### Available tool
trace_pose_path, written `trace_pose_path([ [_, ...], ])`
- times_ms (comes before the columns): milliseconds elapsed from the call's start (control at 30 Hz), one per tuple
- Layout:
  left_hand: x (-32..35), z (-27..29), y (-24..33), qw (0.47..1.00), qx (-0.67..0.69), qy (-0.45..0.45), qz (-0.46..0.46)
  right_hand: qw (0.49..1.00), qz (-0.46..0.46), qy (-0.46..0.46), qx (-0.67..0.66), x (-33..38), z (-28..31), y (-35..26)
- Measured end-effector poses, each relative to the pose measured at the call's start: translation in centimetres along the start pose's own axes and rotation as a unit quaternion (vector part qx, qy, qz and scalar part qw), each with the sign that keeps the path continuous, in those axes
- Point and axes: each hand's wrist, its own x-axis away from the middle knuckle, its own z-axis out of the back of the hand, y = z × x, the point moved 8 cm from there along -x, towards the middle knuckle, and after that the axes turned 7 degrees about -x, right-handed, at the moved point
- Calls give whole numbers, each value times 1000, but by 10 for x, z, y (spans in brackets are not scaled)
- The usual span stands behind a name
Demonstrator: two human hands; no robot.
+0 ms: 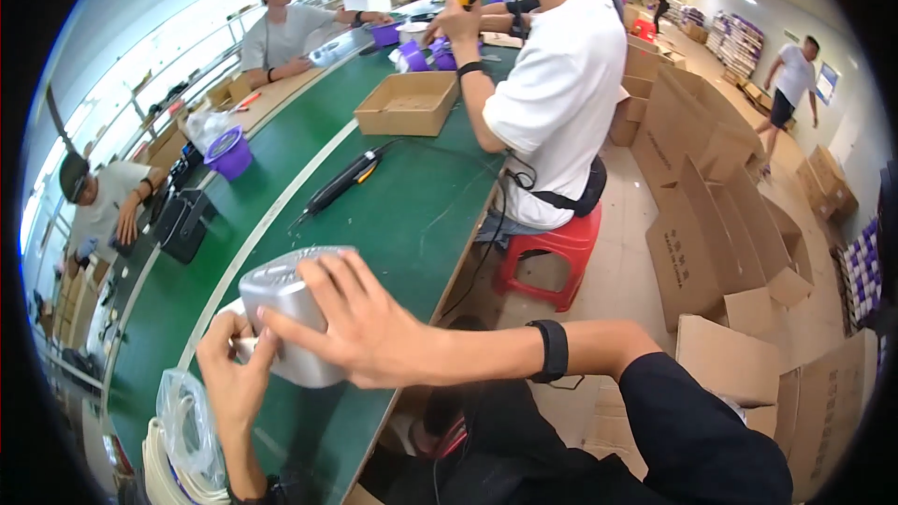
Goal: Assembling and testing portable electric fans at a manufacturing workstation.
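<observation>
Above the green work table, my right hand grips a silver-grey, rounded box-shaped housing, fingers over its top and side, thumb across its near face. My left hand is closed at the housing's left side, pinching a small white part against it; most of that part is hidden by the fingers. Beyond the housing lies a black electric screwdriver with its cord trailing right. Beside my left wrist sit coiled off-white cables and a clear plastic bag.
A shallow cardboard box stands further along the table, with a purple container and a black case on the left. A co-worker sits on a red stool. Large cartons stand at right.
</observation>
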Motion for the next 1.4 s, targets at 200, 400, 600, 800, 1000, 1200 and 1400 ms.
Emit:
trace_pose_path([
  [200, -16, -4, 4, 966, 3, 240, -100, 998, -40, -36, 45, -18, -20, 1],
  [400, -36, 18, 14, 931, -87, 337, -113, 994, -9, -11, 110, -40, -37, 7],
  [600, -21, 13, -29, 916, -102, 240, -305, 994, 6, -59, 91, -32, -71, -4],
  [800, 3, 11, -39, 863, -227, 263, -368, 998, 22, -41, 36, -30, -64, -5],
  [1000, -3, 12, -37, 855, -241, 313, -335, 998, 14, -42, 35, -32, -65, 0],
  [1200, -15, 24, -32, 847, -205, 396, -290, 998, -14, 9, 55, -50, -64, 4],
  [1400, -17, 22, -26, 910, -108, 379, -130, 996, -39, 23, 76, -42, -64, 11],
])
